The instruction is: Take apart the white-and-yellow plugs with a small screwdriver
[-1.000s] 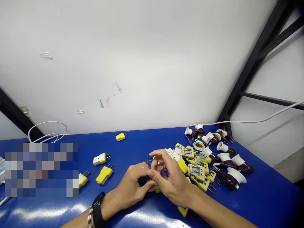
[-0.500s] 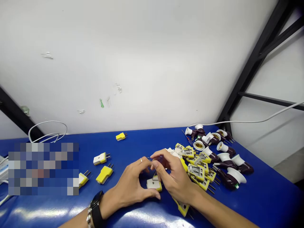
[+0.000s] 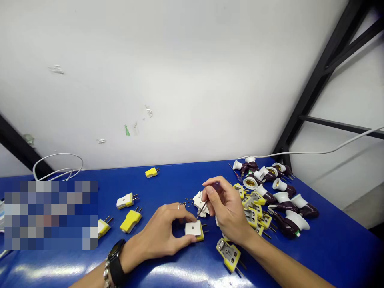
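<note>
My left hand [image 3: 163, 234] grips a white and yellow plug [image 3: 194, 231] flat on the blue table [image 3: 330, 248], thumb and fingers closed round it. My right hand [image 3: 228, 208] pinches a small screwdriver [image 3: 207, 202] with a dark purple handle; its thin shaft slants down toward the top of the plug. A watch and a bracelet sit on my left wrist. An open yellow plug half [image 3: 228, 254] lies just below my right wrist. Loose white covers [image 3: 199, 200] and tiny screws [image 3: 188, 201] lie just behind the held plug.
A heap of yellow plug halves [image 3: 255, 208] and dark lamp sockets with white collars [image 3: 285, 200] lies at the right. Assembled plugs [image 3: 129, 221] rest at the left, one more [image 3: 151, 172] near the wall. White cables run along the wall. A blurred patch covers the far left.
My right hand has risen and tipped the screwdriver down onto the plug. The plug, hidden between both hands a second ago, now lies exposed under my left fingers. The view shifted slightly.
</note>
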`<state>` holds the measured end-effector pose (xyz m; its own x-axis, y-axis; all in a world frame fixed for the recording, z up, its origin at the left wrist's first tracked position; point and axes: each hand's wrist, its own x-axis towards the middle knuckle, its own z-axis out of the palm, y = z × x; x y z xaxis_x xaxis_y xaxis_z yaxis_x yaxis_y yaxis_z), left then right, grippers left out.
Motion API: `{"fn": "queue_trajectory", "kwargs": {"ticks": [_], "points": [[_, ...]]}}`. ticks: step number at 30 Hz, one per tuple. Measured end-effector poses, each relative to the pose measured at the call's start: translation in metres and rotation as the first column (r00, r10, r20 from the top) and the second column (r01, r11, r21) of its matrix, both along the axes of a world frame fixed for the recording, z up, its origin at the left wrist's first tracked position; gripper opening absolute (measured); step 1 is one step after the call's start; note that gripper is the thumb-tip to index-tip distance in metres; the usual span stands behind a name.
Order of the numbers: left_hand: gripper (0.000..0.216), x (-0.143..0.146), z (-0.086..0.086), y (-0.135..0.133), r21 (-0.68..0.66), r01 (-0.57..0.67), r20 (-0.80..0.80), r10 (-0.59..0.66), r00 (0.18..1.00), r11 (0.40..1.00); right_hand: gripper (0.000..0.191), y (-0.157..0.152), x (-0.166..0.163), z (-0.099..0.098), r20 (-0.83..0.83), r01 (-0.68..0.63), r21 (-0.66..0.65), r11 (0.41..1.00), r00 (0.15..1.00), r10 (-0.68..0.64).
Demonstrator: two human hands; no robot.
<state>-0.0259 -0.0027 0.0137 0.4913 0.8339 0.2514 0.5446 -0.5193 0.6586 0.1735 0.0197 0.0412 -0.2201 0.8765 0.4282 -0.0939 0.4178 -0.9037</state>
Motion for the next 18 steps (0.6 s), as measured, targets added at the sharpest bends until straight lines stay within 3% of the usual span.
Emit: {"fn": "queue_trajectory", "kwargs": {"ticks": [5, 9, 14, 18], "points": [[0.021, -0.006, 0.002, 0.008, -0.055, -0.065, 0.061, 0.068, 0.996, 0.996, 0.017, 0.002, 0.002, 0.006, -0.104, 0.072, 0.02, 0.997, 0.992, -0.07], [0.033, -0.008, -0.003, 0.017, -0.088, -0.164, 0.017, 0.166, 0.986, 0.983, 0.017, 0.003, 0.003, 0.006, -0.089, 0.08, 0.027, 0.996, 0.993, -0.077], [0.036, -0.01, -0.008, 0.021, -0.026, -0.282, -0.027, 0.281, 0.959, 0.959, 0.016, 0.002, 0.005, 0.006, 0.061, 0.092, 0.105, 0.99, 0.993, -0.099], [0.039, -0.009, -0.007, 0.018, -0.085, -0.292, 0.155, 0.302, 0.94, 0.953, 0.019, 0.002, 0.005, 0.011, 0.349, 0.087, 0.152, 0.985, 0.927, -0.136]]}}
